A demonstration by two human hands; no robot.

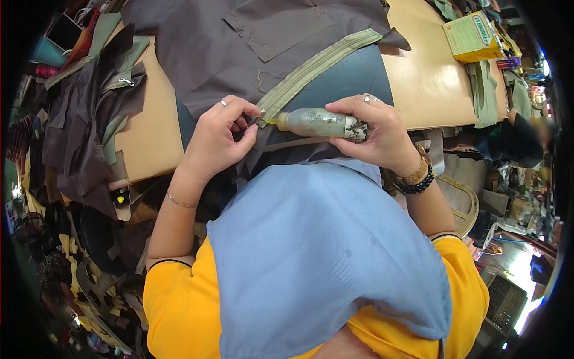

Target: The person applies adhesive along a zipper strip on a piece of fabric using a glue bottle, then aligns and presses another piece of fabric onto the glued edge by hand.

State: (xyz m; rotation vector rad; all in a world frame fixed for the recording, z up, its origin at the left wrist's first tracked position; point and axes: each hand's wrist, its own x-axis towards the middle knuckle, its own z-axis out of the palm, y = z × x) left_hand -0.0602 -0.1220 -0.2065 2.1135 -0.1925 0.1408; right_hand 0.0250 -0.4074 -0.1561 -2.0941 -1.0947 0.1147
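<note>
My right hand (379, 128) is wrapped round a small, stained squeeze bottle (314, 122) lying sideways, its yellow nozzle pointing left. The nozzle tip reaches a small metal zipper slider (258, 118) that my left hand (224, 134) pinches between thumb and fingers. Whether the tip touches the slider, I cannot tell. From there an olive zipper tape (320, 66) runs up and to the right. Beneath it lie dark brown fabric (206, 57) and a dark blue-grey surface (353, 78).
A tan table (427, 84) carries the work. At its right edge stands a yellow-green box (472, 39), near olive fabric strips (481, 90). On the left, dark fabric pieces (78, 128) hang over the edge, with a metal clip-like piece (126, 81) on them. A person in dark clothing (511, 140) is at right.
</note>
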